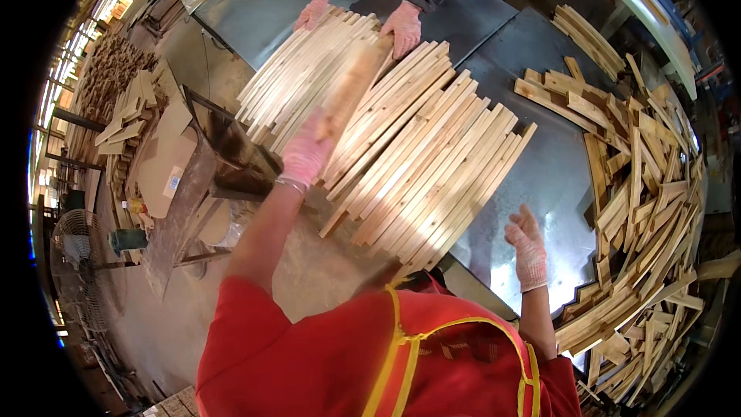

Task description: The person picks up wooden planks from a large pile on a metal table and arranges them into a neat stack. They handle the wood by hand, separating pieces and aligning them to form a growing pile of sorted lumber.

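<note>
Two gloved hands work far apart over a bed of pale wooden strips point(440, 162) at the centre of the frame. The left hand point(305, 156) grips the near end of a wooden board point(353, 89), slightly blurred, just above and left of centre. From that grasp the board runs up and to the right, its long axis slanting much as the strips do, and it crosses the bed between a left-hand group and a larger right-hand one; whether it rests on them or is lifted clear cannot be told.

At its far end, one co-worker's hand point(404, 28) reaches in from the top of the frame and appears to touch the wood, while the same person's other hand point(312, 11) lies at the upper ends of the left group.

The right hand point(528, 251), well apart from the board at lower right, holds nothing, its fingers loosely bent and free. The left hand is plainly the nearer.

Uneven strip ends face the lower left, close to a dark metal frame point(239, 156). More room opens to the right, where a bare stretch of metal tabletop point(552, 174) separates the strips from heaped wooden offcuts point(641, 208).
</note>
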